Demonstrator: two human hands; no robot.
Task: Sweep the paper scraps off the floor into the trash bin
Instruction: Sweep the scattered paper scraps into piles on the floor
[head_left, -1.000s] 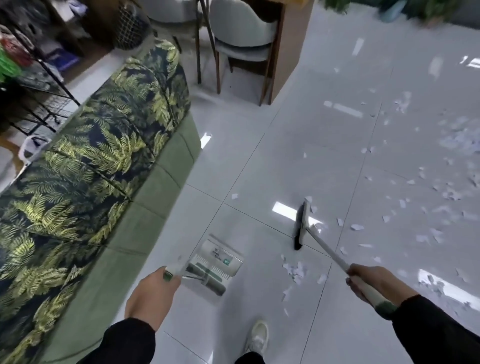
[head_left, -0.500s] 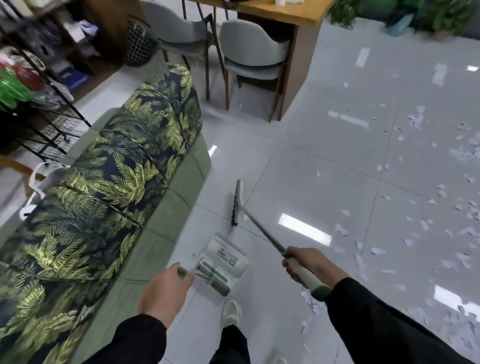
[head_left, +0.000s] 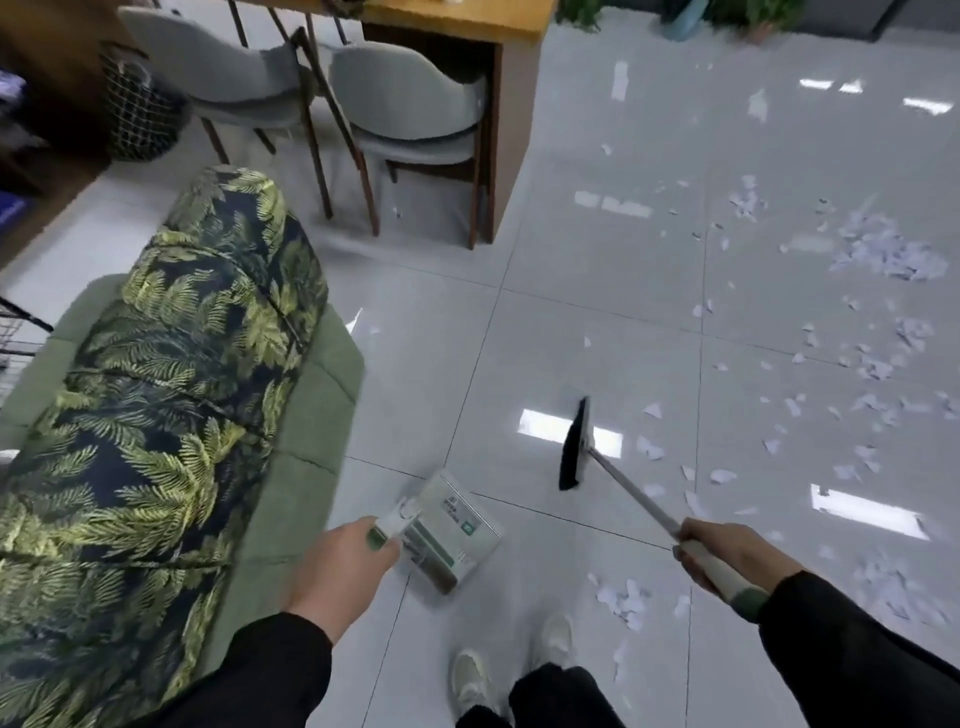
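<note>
Left hand (head_left: 345, 564): curled round the handle of the dustpan (head_left: 451, 532), thumb on top; black sleeve behind it.
Dustpan: pale, see-through, with a green label, held low over the floor (head_left: 415, 364) just right of the sofa (head_left: 171, 415); whether its edge touches the tile I cannot tell (the frame is blurred there).
Right hand (head_left: 727, 553): clenched on the grey-white grip of the broom (head_left: 574, 447), near the green end cap.
Broom: thin metal shaft slanting forward and left from the hand; the black bristle head stands edge-on to the camera, over a bright ceiling-light reflection, down at the tile.
Scraps (head_left: 883, 254): white bits of paper spread over the right half of the floor. The thickest heap lies far right, well apart from the broom. Looser bits lie just right of the broom head. A small cluster (head_left: 621, 600) sits near the person's feet, below the right hand.
Bin (head_left: 137, 111): a dark basket with a white lattice pattern stands at upper left beside the chairs; whether it is the trash bin I cannot tell.
Sofa: green, covered with a dark cloth printed with yellow-green fern leaves, filling the left side.
Chairs (head_left: 415, 98): two grey ones on dark legs, pushed under a wooden table (head_left: 467, 23).
Shoes (head_left: 470, 675): pale, at the bottom edge, below black trouser legs.
Plants (head_left: 748, 13): green leaves along the top right edge.
</note>
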